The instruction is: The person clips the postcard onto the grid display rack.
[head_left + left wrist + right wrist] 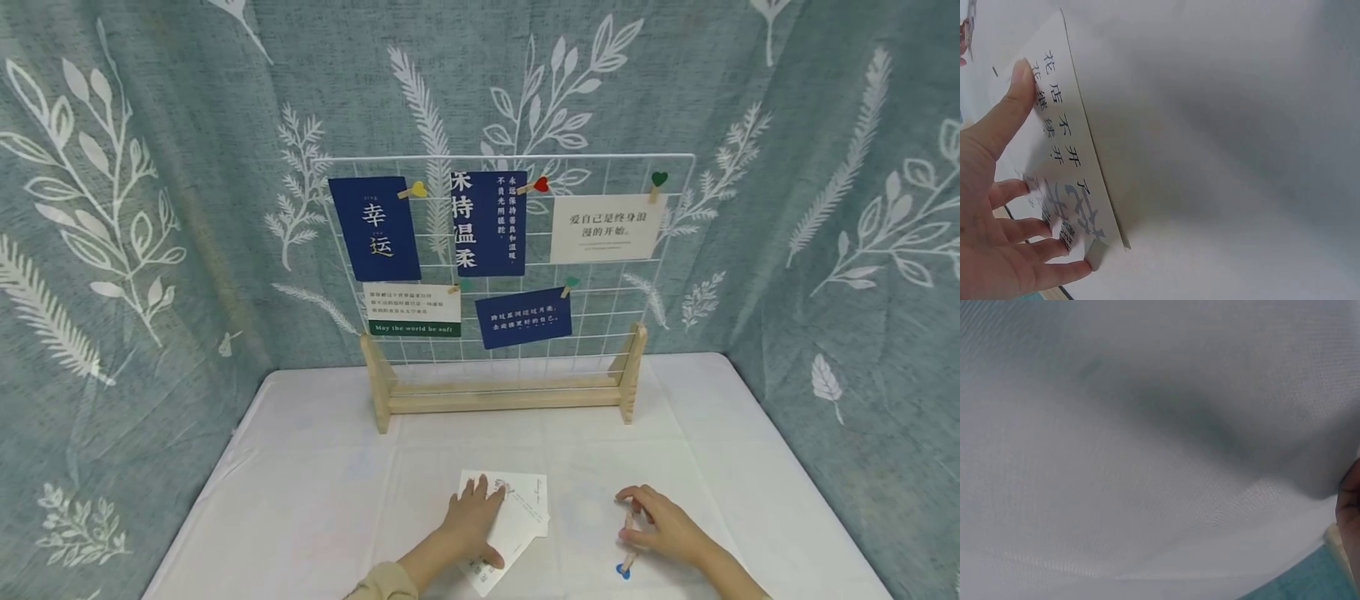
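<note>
My left hand lies spread over a small pile of white cards on the table, its fingers fairly straight. In the left wrist view, its thumb touches the top card, which bears dark Chinese characters. Over to the right, my right hand hovers around a small wooden clothespin with a blue end. Thumb and forefinger stand apart, with part of the clothespin showing between them. The right wrist view catches only an edge of that hand, without the clothespin.
A white wire grid rack on a wooden stand is at the back. Several cards hang on it by clothespins, among them a blue card and a white card. Patterned curtains surround the white table.
</note>
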